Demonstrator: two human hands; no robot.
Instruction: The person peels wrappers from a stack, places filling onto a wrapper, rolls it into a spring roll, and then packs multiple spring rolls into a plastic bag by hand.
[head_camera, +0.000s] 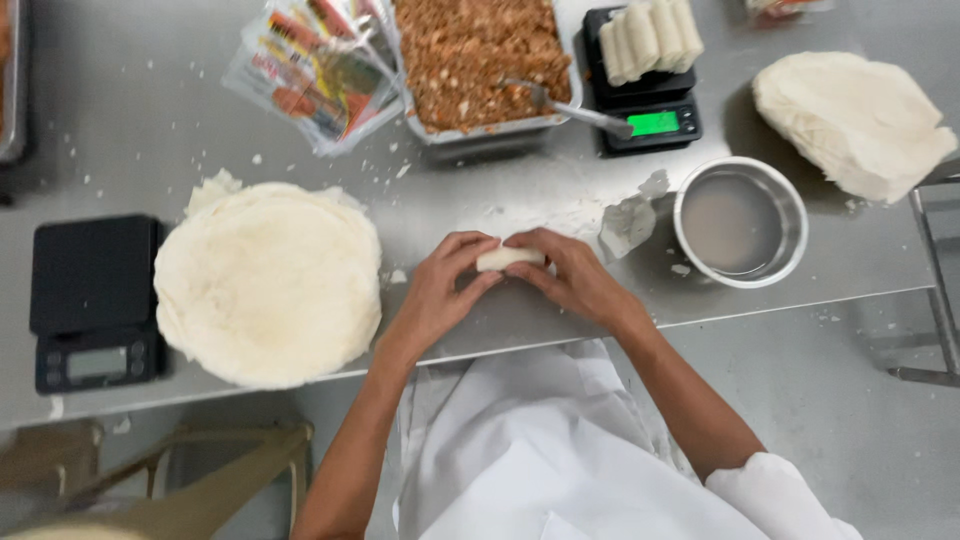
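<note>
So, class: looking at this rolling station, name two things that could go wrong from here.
1. Both hands, left hand and right hand, press the small roll; squeezing too hard might split its thin wrapper.
2. The metal bowl of liquid sits near the table's front edge, close to the right forearm; a bump could spill it.

Two scales (95, 300) (645, 95), two wrapper stacks (268, 282) (852, 120), one bowl (741, 222), one tray (485, 65).

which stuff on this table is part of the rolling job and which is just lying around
In use:
left hand and right hand, both on the wrapped roll
stack of round wrappers
tray of minced filling with spoon
steel bowl of liquid
finished rolls on the lit scale

Lying about:
dark scale
printed plastic bags
second wrapper pile
</note>
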